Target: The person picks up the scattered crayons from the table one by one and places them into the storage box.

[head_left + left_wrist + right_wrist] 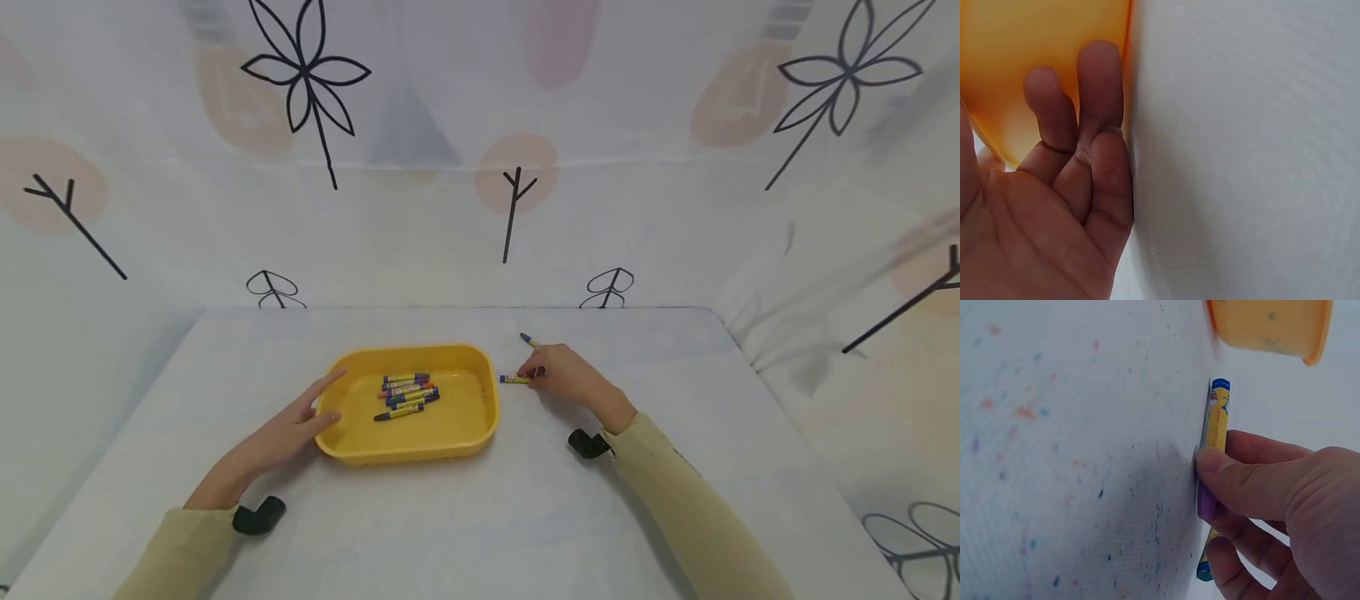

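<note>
My left hand [281, 433] holds the left side of a yellow tray [420, 456], thumb over the rim; in the left wrist view several fingers [1100, 81] rest on its outer wall. Inside the tray lies a loose group of crayons [408, 393] in yellow wrappers. To the right of the tray, my right hand [570, 377] pinches a purple crayon [1217, 415] at the tabletop, its blue-banded end towards the tray. A second crayon [528, 339] lies just beyond this hand, partly hidden by it. A teal crayon end [1204, 571] shows below the fingers in the right wrist view.
A white cloth covers the table [465, 533], and small coloured specks mark it in the right wrist view. Patterned fabric [420, 233] stands behind the table and at both sides. Dark wrist devices [258, 516] sit at both sleeve cuffs.
</note>
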Action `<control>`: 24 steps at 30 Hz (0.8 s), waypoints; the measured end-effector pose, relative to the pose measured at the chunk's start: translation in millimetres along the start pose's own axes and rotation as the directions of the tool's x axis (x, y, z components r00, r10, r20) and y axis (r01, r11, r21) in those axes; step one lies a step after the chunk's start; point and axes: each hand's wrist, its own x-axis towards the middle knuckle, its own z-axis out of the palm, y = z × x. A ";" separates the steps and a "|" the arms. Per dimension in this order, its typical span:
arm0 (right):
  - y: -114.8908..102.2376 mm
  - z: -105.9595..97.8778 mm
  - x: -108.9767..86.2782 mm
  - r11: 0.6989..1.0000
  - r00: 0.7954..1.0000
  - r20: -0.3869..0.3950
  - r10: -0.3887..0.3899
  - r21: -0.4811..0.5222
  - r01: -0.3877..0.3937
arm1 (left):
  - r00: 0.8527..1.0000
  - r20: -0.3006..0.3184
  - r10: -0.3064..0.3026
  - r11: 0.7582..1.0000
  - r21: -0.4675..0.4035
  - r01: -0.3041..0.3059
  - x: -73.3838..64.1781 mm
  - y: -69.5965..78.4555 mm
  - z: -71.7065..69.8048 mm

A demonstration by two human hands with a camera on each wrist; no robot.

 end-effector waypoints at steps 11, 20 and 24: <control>-9.6 -11.7 1.7 1.000 0.999 -0.037 0.021 0.018 -0.020 | 1.000 0.002 0.006 1.000 -0.006 -0.006 -0.3 -0.1 1.2; -37.8 -20.0 3.8 0.993 0.983 -0.165 -0.079 0.075 0.092 | 1.000 0.011 -0.016 1.000 -0.015 0.016 0.2 -1.8 1.5; -52.6 -23.0 7.6 0.983 0.972 -0.218 -0.084 0.140 0.116 | 1.000 0.009 -0.002 1.000 -0.026 0.003 0.9 -1.9 0.6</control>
